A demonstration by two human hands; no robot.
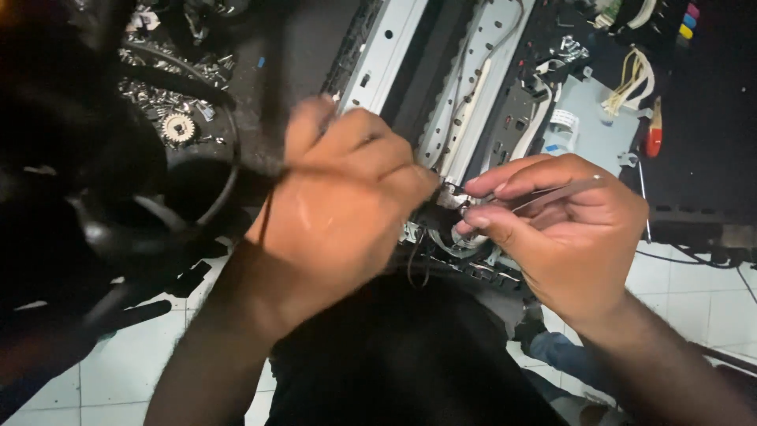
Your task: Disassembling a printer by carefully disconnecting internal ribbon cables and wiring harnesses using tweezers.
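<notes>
Right fingers: thumb and forefinger pressed together on a pair of slim metal tweezers, the other fingers curled under them.
Left fingers: bent and bunched, knuckles up, closing on a small dark part at the edge of the mechanism; what exactly they pinch is hidden behind the knuckles.
Right hand: to the right of the work spot, wrist low.
Left hand: just left of the tweezer tips, nearly touching the right fingertips.
Tweezers' place: in the right hand, tips at the gap between the two hands, over the opened printer chassis.
Tweezers' axis: long axis nearly level, slightly tilted; tips point left and a little down, rear end to the upper right.
Risk, grip: the tips look crowded by both hands, so a slip could flick a small piece into the mechanism.
Risk, wiring: pale cables and a flat ribbon lie near; a sideways jerk might snag them.
Risk, sight: the left hand blocks the spot, so aim is likely by feel.
Around: loose metal scrap and a small gear on the dark surface at upper left; white floor tiles below.
</notes>
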